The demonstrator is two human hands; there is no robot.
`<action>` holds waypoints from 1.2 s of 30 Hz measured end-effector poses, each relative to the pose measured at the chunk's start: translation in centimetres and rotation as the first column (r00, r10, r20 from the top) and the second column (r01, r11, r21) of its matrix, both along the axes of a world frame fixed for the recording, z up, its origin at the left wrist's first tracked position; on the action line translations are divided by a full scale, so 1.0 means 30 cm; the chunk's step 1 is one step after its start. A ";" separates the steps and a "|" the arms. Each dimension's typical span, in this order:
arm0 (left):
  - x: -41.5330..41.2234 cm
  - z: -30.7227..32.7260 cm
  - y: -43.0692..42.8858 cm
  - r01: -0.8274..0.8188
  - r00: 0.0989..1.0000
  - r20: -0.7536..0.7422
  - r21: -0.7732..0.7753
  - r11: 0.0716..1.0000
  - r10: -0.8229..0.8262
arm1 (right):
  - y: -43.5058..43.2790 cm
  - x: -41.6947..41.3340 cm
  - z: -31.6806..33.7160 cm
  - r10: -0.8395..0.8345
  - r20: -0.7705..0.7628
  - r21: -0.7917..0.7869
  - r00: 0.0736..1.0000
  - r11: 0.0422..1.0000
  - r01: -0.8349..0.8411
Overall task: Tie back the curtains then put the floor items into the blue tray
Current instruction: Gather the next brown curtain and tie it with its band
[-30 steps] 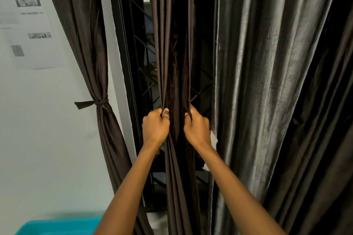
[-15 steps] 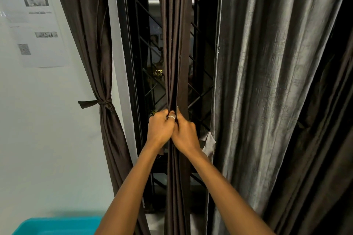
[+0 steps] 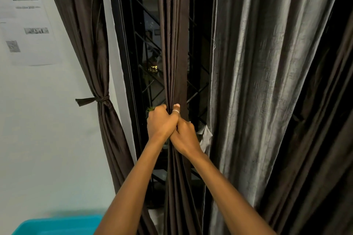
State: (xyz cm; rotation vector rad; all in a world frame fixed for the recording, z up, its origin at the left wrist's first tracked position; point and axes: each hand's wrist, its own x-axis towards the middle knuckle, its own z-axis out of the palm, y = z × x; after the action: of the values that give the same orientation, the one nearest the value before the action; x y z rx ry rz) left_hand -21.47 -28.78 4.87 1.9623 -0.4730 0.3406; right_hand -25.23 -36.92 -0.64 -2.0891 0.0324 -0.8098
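middle curtain [image 3: 174,44] gripped by left hand [image 3: 161,123] and right hand [image 3: 186,136], grey drape [image 3: 257,82] just beside.

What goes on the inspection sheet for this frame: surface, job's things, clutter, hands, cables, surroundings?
Surface: floor not clearly visible.
Job's things: middle curtain bunched, not yet tied; left curtain tied with a sash; blue tray at lower left; floor items not seen.
Clutter: nothing seen.
Hands: left hand and right hand touching, both gripping the middle curtain.
Cables: nothing seen.
Surroundings: grey curtain at right, window grille behind, paper notice on white wall.
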 end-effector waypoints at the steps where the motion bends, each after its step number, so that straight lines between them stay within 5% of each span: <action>1: 0.007 -0.001 0.002 0.001 1.000 0.004 0.003 1.000 -0.001 | -0.001 0.005 -0.003 -0.004 -0.001 -0.007 1.000 1.000 0.004; 4: 0.036 -0.006 0.015 0.016 1.000 0.007 -0.006 1.000 -0.016 | 0.002 0.008 0.002 0.027 -0.046 -0.017 0.999 0.999 -0.028; 7: 0.065 -0.012 0.037 0.017 1.000 -0.001 -0.032 0.999 -0.017 | -0.020 0.011 0.037 0.046 -0.027 0.149 0.999 0.988 -0.041; 13: 0.091 -0.006 0.096 0.072 0.997 0.023 -0.010 0.997 -0.072 | -0.126 0.079 0.120 -0.292 -0.069 0.299 0.954 0.906 0.299; 17: 0.100 -0.007 0.115 0.127 0.992 -0.002 -0.040 0.991 -0.127 | -0.158 0.117 0.177 -0.164 -0.186 0.332 0.969 0.918 0.219; 27: 0.106 0.002 0.125 0.390 0.864 -0.206 -0.302 0.870 -0.459 | -0.204 0.140 0.212 0.142 -0.156 0.612 0.978 0.791 -0.017; 36: 0.104 0.018 0.119 0.419 0.828 -0.225 -0.360 0.834 -0.514 | -0.258 0.092 0.246 0.459 -0.235 0.605 0.857 0.759 -0.241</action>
State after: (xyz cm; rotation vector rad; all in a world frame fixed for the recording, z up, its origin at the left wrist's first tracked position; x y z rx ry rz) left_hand -18.37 -25.21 5.42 1.5027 -0.6400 -0.2123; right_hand -22.46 -44.65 6.75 -1.5763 0.0628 -0.1212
